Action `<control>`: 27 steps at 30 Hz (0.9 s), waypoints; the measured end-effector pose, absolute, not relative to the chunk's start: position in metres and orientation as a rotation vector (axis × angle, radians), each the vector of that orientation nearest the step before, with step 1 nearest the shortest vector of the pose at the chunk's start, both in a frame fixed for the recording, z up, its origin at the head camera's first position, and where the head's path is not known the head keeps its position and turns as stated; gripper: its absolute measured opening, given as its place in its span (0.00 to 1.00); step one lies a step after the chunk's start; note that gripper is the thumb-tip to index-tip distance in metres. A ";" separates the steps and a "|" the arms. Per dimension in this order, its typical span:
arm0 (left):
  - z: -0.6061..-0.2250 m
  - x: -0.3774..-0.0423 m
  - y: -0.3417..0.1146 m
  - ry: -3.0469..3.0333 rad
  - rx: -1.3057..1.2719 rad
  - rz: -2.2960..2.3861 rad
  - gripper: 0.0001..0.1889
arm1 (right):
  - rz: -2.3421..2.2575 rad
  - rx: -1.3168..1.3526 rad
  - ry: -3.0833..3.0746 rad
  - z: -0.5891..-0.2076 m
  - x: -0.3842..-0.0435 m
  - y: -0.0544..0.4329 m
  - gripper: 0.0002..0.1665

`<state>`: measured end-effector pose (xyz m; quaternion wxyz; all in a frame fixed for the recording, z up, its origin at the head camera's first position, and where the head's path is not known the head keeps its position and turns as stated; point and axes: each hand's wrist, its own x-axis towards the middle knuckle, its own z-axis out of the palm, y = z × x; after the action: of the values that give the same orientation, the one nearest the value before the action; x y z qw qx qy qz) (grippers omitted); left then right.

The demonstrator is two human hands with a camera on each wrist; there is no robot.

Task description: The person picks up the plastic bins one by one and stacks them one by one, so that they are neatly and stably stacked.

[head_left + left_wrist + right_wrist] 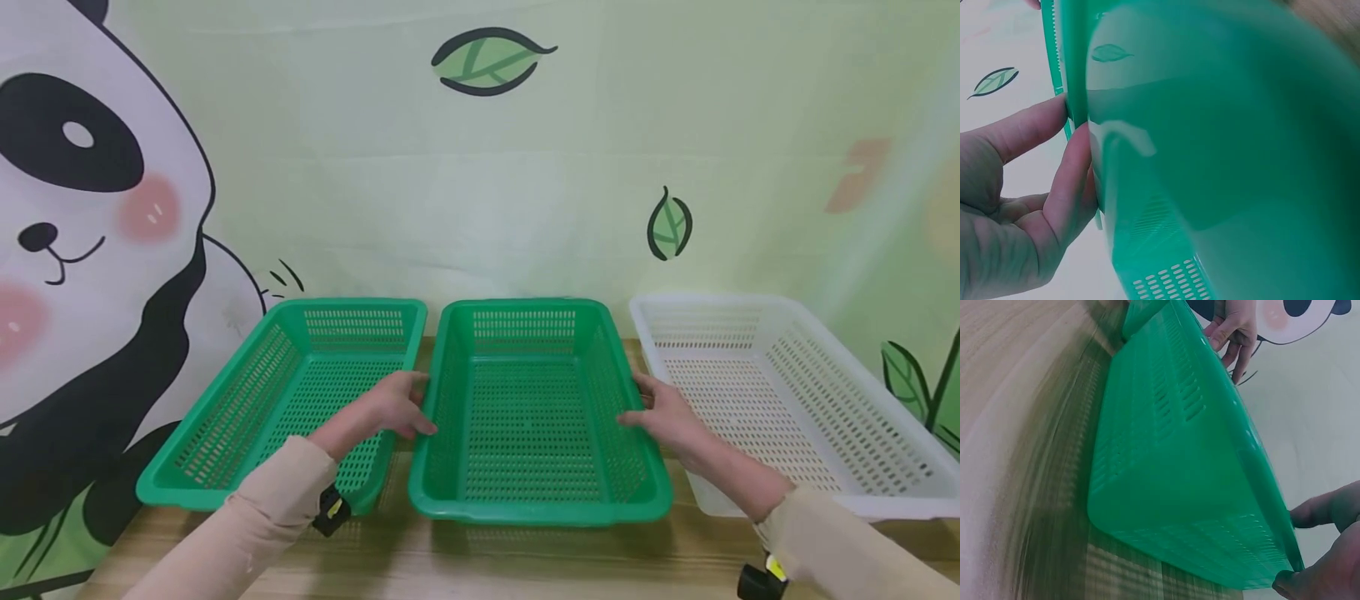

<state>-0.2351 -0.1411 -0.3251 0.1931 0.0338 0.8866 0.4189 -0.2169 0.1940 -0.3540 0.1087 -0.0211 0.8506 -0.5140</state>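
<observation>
A green plastic basket [540, 512] with slotted walls and a perforated floor sits in the middle of the head view, with nothing inside. My left hand [397, 406] grips its left rim, thumb over the inside edge and fingers outside. On the opposite rim my right hand [667, 414] holds the same way. The right wrist view has the basket's outer wall [1166, 475] close over the wood, and the right thumb and fingertips [1288, 584] pinch the rim. In the left wrist view, the left thumb and fingers [1072, 181] meet at a green rim; a blurred green wall fills the right side.
A second green basket [180, 495] stands to the left, under my left forearm. To the right is a white basket [832, 321], its near left corner beside my right forearm. All are on a wooden table [480, 567] against a panda-print backdrop [525, 208].
</observation>
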 end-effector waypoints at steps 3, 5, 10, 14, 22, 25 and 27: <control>-0.325 -0.235 -0.141 2.476 0.101 1.181 0.42 | -1.498 -0.041 2.501 -0.354 -0.216 0.193 0.47; -0.325 -0.235 -0.141 2.470 0.109 1.183 0.42 | -1.509 -0.033 2.491 -0.354 -0.215 0.192 0.46; -0.325 -0.236 -0.141 2.468 0.120 1.183 0.42 | -1.544 -0.031 2.474 -0.354 -0.214 0.192 0.45; -0.324 -0.236 -0.141 2.466 0.122 1.181 0.42 | -1.561 -0.036 2.469 -0.353 -0.214 0.193 0.45; -0.321 -0.237 -0.145 2.449 0.129 1.174 0.42 | -1.590 -0.065 2.462 -0.350 -0.213 0.195 0.45; -0.318 -0.238 -0.147 2.431 0.134 1.189 0.43 | -1.588 -0.084 2.482 -0.345 -0.213 0.195 0.45; -0.316 -0.239 -0.148 2.431 0.138 1.194 0.43 | -1.587 -0.090 2.501 -0.342 -0.212 0.196 0.44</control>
<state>-0.2390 -0.1484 -0.3159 0.2133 0.0497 0.8758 0.4300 -0.2124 0.1955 -0.3421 0.0891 -0.0304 0.8406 -0.5334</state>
